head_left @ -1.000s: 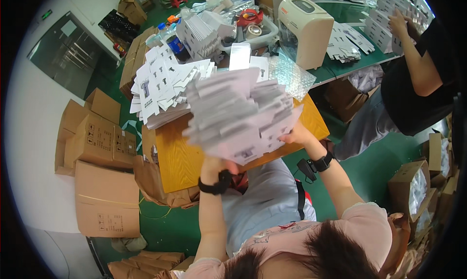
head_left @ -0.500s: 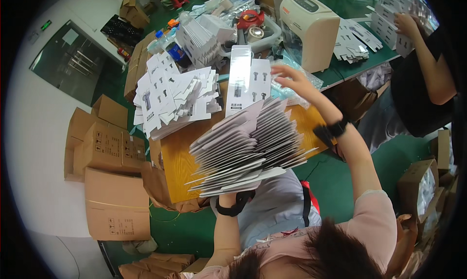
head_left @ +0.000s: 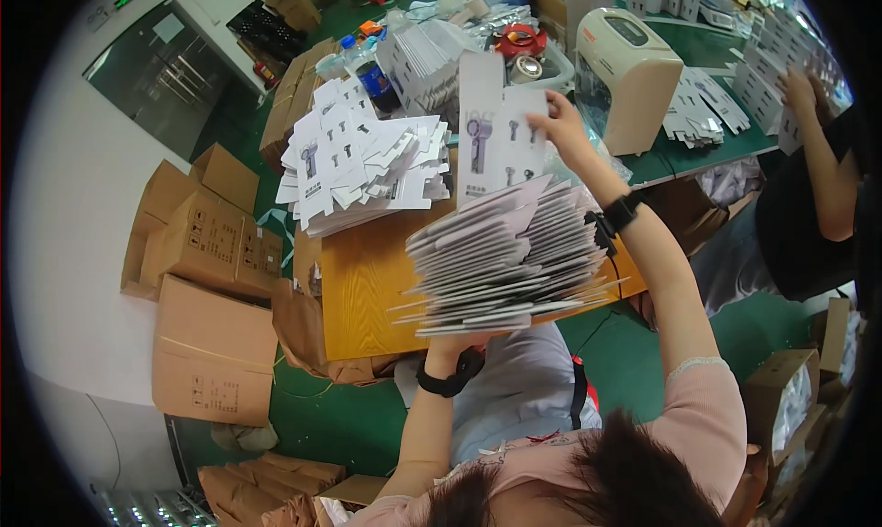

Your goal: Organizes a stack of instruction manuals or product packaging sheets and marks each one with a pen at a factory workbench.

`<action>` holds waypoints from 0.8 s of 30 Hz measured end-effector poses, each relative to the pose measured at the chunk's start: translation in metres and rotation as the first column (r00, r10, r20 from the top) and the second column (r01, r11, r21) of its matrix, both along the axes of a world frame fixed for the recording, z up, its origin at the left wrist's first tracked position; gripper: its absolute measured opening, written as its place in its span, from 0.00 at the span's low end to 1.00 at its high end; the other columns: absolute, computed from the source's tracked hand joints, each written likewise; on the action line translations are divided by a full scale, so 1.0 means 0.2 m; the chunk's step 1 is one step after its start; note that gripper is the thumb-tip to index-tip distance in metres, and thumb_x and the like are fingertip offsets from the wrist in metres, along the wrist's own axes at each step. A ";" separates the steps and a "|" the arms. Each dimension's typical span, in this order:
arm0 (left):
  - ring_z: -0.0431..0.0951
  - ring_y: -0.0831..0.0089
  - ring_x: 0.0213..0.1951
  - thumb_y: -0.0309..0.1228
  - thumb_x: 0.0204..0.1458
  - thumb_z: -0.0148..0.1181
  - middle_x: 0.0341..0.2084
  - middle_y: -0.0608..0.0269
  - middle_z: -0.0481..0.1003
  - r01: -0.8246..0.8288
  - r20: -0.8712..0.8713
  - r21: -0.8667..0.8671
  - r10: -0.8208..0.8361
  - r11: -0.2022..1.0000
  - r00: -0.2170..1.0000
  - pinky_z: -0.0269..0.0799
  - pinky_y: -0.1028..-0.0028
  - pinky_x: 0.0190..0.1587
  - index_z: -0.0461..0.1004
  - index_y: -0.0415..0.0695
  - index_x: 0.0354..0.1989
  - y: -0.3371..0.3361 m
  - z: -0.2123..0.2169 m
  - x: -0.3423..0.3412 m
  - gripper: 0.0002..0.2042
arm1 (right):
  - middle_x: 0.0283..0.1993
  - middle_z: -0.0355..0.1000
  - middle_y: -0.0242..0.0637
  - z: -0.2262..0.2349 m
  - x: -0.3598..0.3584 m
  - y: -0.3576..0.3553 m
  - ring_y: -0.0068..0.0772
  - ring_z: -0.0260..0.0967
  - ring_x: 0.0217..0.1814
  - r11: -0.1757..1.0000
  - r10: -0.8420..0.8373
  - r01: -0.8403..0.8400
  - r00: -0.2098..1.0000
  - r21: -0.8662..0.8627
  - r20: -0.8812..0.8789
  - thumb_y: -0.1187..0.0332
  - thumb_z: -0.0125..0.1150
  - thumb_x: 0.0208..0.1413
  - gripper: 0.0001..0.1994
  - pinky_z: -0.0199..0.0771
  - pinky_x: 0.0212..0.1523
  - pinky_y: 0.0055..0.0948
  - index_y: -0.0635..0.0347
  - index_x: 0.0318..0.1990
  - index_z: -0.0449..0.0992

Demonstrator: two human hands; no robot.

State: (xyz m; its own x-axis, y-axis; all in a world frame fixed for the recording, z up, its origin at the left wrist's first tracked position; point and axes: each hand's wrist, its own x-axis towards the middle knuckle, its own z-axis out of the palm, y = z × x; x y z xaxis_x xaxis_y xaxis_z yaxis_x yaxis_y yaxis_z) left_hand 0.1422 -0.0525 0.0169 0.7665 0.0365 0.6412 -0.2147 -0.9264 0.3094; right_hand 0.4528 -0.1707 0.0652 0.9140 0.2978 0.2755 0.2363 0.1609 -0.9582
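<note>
A fanned stack of flat white cardboard box blanks (head_left: 514, 260) leans over the near part of the wooden table. My left hand (head_left: 459, 341) supports the stack at its near lower edge, its fingers hidden behind the cardboard. Beyond the stack stands one flat box blank (head_left: 501, 150), printed with a purple handheld fan and small pictures. My right hand (head_left: 562, 127) pinches that blank at its right edge, thumb and fingers closed. Left of it, a loose pile of similar box blanks (head_left: 358, 159) lies spread on the table.
A beige machine (head_left: 634, 77) stands on the green table at the right. Behind the piles are a blue-labelled bottle (head_left: 375, 81) and a red tape dispenser (head_left: 519, 40). Cardboard cartons (head_left: 197, 233) line the left wall. A co-worker's hand (head_left: 801, 90) handles boxes at far right.
My right hand has closed from spread fingers onto the blank's edge. That blank looks tilted differently, now showing its fan print. The whole view has shifted, with the stack farther right.
</note>
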 end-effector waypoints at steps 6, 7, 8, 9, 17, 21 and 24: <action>0.68 0.64 0.42 0.31 0.27 0.67 0.40 0.55 0.67 0.056 -0.084 -0.733 -0.172 0.678 0.982 0.64 0.69 0.44 0.61 0.39 0.47 0.07 -0.07 0.06 0.33 | 0.35 0.69 0.32 0.27 -0.35 -0.28 0.22 0.66 0.37 0.942 0.223 -0.221 0.975 0.253 0.024 0.69 0.57 0.48 0.15 0.64 0.38 0.21 0.69 0.41 0.68; 0.68 0.64 0.42 0.30 0.26 0.67 0.41 0.54 0.66 0.131 0.027 -0.758 -0.170 0.639 0.985 0.64 0.70 0.44 0.59 0.37 0.48 0.06 -0.07 0.10 0.35 | 0.35 0.69 0.32 0.25 -0.39 -0.32 0.21 0.66 0.36 0.925 0.247 -0.247 0.968 0.288 0.037 0.69 0.57 0.48 0.14 0.64 0.38 0.20 0.67 0.41 0.68; 0.68 0.64 0.42 0.30 0.26 0.67 0.41 0.54 0.66 0.141 0.039 -0.760 -0.172 0.634 0.984 0.64 0.70 0.44 0.59 0.37 0.48 0.05 -0.03 0.13 0.35 | 0.34 0.69 0.32 0.23 -0.43 -0.34 0.21 0.66 0.35 0.905 0.274 -0.275 0.960 0.326 0.049 0.69 0.56 0.49 0.13 0.64 0.38 0.20 0.65 0.41 0.68; 0.67 0.64 0.43 0.29 0.26 0.67 0.42 0.53 0.65 0.150 0.036 -0.792 -0.199 0.591 0.979 0.64 0.70 0.45 0.57 0.37 0.49 0.04 0.01 0.15 0.36 | 0.34 0.69 0.32 0.22 -0.47 -0.35 0.21 0.66 0.35 0.906 0.274 -0.278 0.960 0.319 0.059 0.69 0.56 0.49 0.13 0.64 0.38 0.20 0.65 0.41 0.68; 0.62 0.65 0.48 0.31 0.25 0.68 0.49 0.53 0.58 0.099 -0.109 -0.786 -0.295 0.610 0.949 0.59 0.68 0.50 0.49 0.37 0.53 0.08 0.02 0.10 0.44 | 0.40 0.69 0.32 0.12 -0.55 -0.32 0.20 0.64 0.42 0.895 0.444 -0.398 0.845 0.203 -0.297 0.56 0.54 0.51 0.19 0.65 0.43 0.23 0.63 0.43 0.69; 0.61 0.64 0.50 0.34 0.23 0.71 0.50 0.54 0.56 0.094 -0.120 -0.857 -0.373 0.507 0.920 0.57 0.67 0.52 0.45 0.37 0.56 0.09 0.04 0.14 0.49 | 0.42 0.68 0.34 0.18 -0.59 -0.27 0.23 0.64 0.45 0.918 0.398 -0.349 0.808 0.191 -0.436 0.51 0.49 0.52 0.23 0.66 0.44 0.25 0.63 0.45 0.67; 0.61 0.63 0.50 0.34 0.22 0.72 0.49 0.54 0.57 0.099 -0.114 -0.868 -0.390 0.486 0.914 0.56 0.68 0.52 0.43 0.37 0.56 0.10 0.08 0.17 0.51 | 0.44 0.67 0.35 0.26 -0.66 -0.24 0.25 0.64 0.46 0.884 0.459 -0.304 0.706 0.356 -0.539 0.48 0.46 0.52 0.25 0.66 0.44 0.27 0.62 0.47 0.66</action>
